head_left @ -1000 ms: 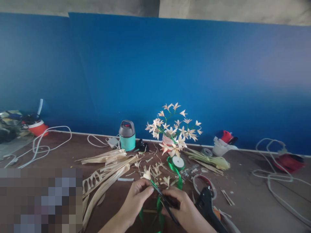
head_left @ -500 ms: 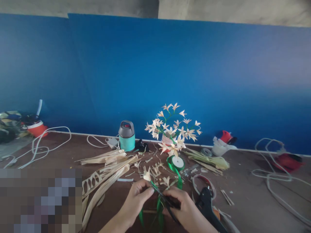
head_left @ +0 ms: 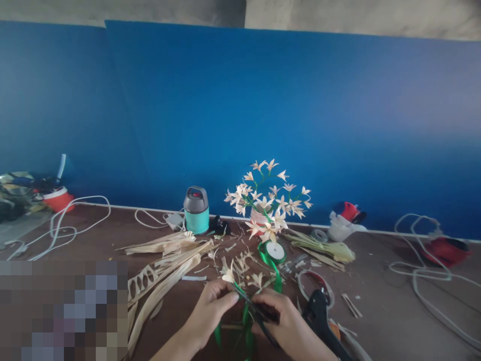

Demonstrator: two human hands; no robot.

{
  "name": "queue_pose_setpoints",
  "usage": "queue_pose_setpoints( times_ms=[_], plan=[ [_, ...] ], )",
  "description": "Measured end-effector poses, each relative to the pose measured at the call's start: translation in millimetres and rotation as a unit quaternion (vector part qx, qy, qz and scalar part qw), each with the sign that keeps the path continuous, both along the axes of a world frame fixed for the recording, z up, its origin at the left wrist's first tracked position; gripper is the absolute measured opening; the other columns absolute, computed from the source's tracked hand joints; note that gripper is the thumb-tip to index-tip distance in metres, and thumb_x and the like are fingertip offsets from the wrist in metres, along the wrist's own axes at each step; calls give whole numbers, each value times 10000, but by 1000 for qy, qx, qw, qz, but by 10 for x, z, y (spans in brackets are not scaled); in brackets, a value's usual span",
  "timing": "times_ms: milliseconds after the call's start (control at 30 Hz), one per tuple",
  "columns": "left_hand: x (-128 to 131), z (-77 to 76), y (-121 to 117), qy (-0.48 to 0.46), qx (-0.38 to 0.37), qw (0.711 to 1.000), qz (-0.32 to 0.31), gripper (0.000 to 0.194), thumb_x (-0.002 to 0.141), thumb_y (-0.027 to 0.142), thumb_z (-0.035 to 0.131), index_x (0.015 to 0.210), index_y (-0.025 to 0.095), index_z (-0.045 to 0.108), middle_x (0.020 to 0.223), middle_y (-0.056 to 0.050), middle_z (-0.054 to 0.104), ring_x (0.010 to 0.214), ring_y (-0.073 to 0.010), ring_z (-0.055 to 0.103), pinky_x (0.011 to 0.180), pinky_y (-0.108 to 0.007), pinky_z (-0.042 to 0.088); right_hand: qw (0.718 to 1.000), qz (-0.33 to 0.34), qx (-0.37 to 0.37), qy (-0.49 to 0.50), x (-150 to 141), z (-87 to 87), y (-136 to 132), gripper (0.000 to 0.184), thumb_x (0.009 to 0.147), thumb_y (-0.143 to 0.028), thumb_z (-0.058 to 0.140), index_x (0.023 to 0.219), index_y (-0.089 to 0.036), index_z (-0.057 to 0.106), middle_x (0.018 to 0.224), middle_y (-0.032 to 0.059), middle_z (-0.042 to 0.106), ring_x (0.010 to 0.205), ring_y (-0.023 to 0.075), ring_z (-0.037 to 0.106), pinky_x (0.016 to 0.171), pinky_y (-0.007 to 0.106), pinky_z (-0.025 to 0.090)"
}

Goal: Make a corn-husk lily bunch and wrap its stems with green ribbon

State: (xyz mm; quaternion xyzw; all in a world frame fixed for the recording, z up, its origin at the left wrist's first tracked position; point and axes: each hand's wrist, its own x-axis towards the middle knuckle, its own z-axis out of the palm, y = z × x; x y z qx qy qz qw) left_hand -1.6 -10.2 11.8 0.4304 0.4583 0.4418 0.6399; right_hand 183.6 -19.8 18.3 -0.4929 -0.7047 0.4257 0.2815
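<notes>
In the head view, the left hand [head_left: 217, 306] pinches a green stem [head_left: 236, 287] between thumb and finger. A pale flower [head_left: 228, 275] sits on its top end, just past the fingertips. The right hand [head_left: 281, 316] has its fingers curled around black scissors [head_left: 259, 316]. The scissors lie on a slant, long way up and to the left, with the tips by the stem, near the left thumb. I can't tell if the blades touch it. The left hand is nearer the flower. I can't read any brands, labels or writing.
</notes>
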Motion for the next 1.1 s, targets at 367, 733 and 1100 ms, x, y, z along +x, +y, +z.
queue_pose_setpoints(
  times_ms=[367, 733, 1100],
  plan=[
    [-17, 24, 17, 0, 36, 999, -23, 112, 648, 257, 622, 652, 145, 633, 670, -16, 616, 723, -177, 519, 724, -281, 369, 999, -2, -19, 27, -9, 38, -21, 206, 610, -147, 644, 816, -159, 654, 775, 5, 630, 712, 155, 574, 628, 199, 442],
    [-95, 81, 54, 63, 86, 994, 5, 203, 706, 265, 514, 587, 170, 648, 691, -32, 615, 757, -196, 537, 711, -274, 390, 995, 8, -68, 72, 50, 37, -17, 247, 593, -137, 680, 839, -153, 675, 783, 6, 643, 726, 149, 576, 629, 191, 441],
    [-195, 88, 130, 355, 186, 916, 15, 87, 635, 146, 515, 634, 215, 568, 664, 3, 581, 652, -167, 521, 623, -250, 344, 935, -221, 103, -258, 190, -99, 81, 250, 664, -194, 542, 912, -214, 528, 747, 12, 622, 690, 192, 606, 602, 256, 410]
  ],
)
